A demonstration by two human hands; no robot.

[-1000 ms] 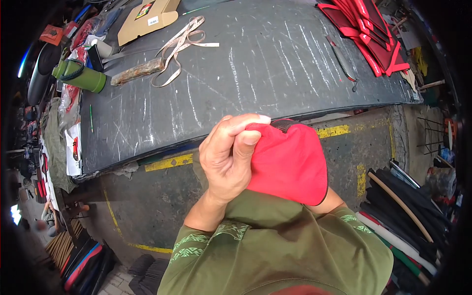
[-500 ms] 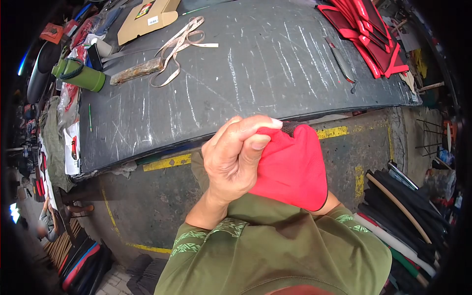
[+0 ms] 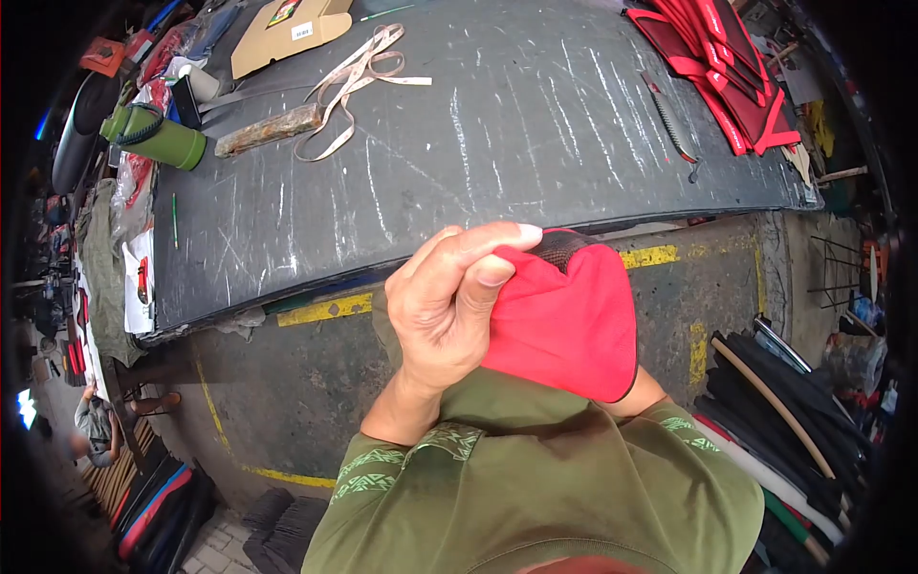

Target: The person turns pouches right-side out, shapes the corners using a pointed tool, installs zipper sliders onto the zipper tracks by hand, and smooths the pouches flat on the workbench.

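My left hand [image 3: 445,297] is closed, its thumb and forefinger pinching the upper edge of a red cloth piece [image 3: 569,330]. Black mesh [image 3: 564,251] shows inside a fold at the cloth's top, and a thin dark edging runs down its lower right corner. The cloth is held up in front of my chest, just off the near edge of the table. Only my right forearm shows, below the cloth; the right hand itself is hidden behind or inside it, so its fingers cannot be seen.
On the dark, chalk-scratched table [image 3: 421,191] lie a tape measure [image 3: 359,77], a wrapped bar [image 3: 270,131], a green bottle [image 3: 158,139], a cutter knife [image 3: 669,115] and red mesh pieces [image 3: 717,72]. Fabric rolls [image 3: 775,421] stand at right. A person [image 3: 96,426] is far left.
My left hand has shifted slightly left with the cloth's edge. The fold at the top gapes a little wider, with more black mesh showing. The cloth's lower corner has risen slightly.
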